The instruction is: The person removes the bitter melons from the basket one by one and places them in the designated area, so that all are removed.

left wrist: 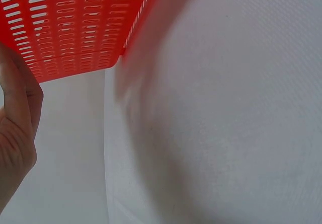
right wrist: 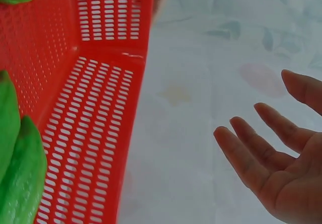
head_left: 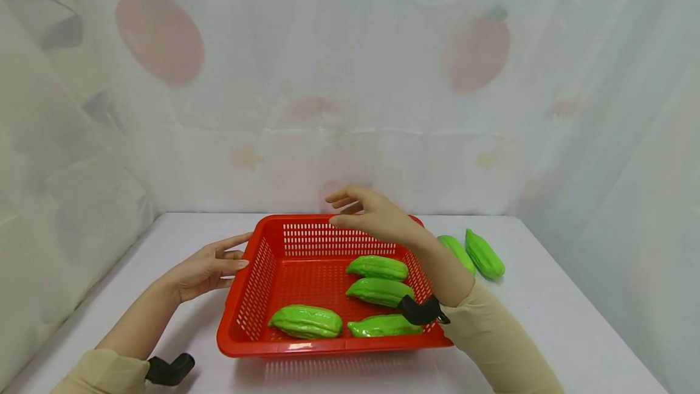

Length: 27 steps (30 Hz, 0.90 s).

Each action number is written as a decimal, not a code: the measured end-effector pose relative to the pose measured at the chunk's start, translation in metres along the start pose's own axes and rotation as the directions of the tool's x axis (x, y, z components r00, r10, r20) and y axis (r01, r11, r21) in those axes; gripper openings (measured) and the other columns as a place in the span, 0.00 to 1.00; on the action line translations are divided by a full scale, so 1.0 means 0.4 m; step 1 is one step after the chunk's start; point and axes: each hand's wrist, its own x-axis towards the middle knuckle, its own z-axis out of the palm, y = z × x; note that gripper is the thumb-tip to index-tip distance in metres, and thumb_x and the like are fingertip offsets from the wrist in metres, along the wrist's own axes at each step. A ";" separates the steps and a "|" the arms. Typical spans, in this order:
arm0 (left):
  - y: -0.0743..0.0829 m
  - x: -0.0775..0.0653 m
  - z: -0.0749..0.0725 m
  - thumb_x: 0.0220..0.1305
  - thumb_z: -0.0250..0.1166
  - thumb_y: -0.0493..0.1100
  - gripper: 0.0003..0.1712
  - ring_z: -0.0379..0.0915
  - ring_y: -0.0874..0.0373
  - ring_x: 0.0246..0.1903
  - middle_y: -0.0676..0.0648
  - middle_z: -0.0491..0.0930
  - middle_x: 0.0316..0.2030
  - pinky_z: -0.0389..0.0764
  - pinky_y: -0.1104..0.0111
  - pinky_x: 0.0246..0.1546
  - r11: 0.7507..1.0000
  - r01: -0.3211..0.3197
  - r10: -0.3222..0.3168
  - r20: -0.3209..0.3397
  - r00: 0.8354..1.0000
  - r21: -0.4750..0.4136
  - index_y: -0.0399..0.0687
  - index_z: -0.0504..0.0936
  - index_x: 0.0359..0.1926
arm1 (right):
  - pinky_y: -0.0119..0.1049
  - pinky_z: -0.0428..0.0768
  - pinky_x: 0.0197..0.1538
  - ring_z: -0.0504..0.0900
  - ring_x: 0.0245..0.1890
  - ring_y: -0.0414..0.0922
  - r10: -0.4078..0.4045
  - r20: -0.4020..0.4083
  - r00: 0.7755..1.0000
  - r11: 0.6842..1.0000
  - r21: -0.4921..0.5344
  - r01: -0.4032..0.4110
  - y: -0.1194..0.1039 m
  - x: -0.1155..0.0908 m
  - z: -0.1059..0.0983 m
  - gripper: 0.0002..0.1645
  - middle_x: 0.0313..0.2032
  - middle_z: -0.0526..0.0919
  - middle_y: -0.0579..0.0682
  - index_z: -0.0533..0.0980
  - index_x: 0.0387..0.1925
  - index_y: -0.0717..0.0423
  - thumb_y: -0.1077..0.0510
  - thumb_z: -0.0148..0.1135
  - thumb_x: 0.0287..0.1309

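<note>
A red plastic basket (head_left: 306, 348) with slotted walls stands in the middle of the table. Several glossy green bitter melons lie inside it, one at the front left (head_left: 306, 321) and the others toward the right, among them one at the back right (head_left: 377, 267). My left hand (head_left: 205, 269) touches the outside of the basket's left wall and rim with fairly straight fingers. Above the back right of the basket is my right hand (head_left: 377, 216), its fingers loosely bent and nothing between them. In the right wrist view that hand (right wrist: 282, 158) is apart from the basket.
Two more green bitter melons, one partly behind my right forearm (head_left: 458, 253) and one farther right (head_left: 483, 254), lie on the white table (head_left: 547, 297). Pale printed cloth (head_left: 350, 108) hangs behind the table and at both sides.
</note>
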 end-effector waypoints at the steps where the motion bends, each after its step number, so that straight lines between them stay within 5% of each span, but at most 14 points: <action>1: 0.000 0.000 0.000 0.72 0.55 0.38 0.46 0.81 0.63 0.45 0.55 0.81 0.45 0.86 0.63 0.49 1.000 0.000 0.000 0.000 1.000 0.002 0.42 0.36 0.78 | 0.46 0.78 0.62 0.78 0.60 0.51 -0.004 0.014 1.000 1.000 0.008 0.004 0.001 0.005 0.008 0.24 0.62 0.77 0.47 0.73 0.62 0.44 0.50 0.62 0.65; 16: 0.002 -0.006 0.002 0.72 0.54 0.39 0.45 0.81 0.63 0.45 0.55 0.81 0.46 0.86 0.63 0.49 1.000 -0.002 0.002 -0.001 1.000 0.002 0.43 0.36 0.78 | 0.34 0.80 0.58 0.80 0.59 0.47 -0.001 0.236 0.972 1.000 0.011 -0.001 0.023 0.080 0.106 0.26 0.59 0.79 0.46 0.74 0.60 0.46 0.50 0.66 0.61; 27: 0.001 -0.006 0.006 0.72 0.54 0.39 0.45 0.82 0.62 0.46 0.55 0.81 0.47 0.86 0.63 0.50 1.000 -0.003 0.003 -0.001 1.000 0.003 0.43 0.36 0.78 | 0.29 0.79 0.56 0.78 0.58 0.41 -0.012 0.427 0.904 0.998 0.068 -0.018 0.054 0.091 0.147 0.26 0.58 0.79 0.44 0.74 0.61 0.47 0.53 0.66 0.61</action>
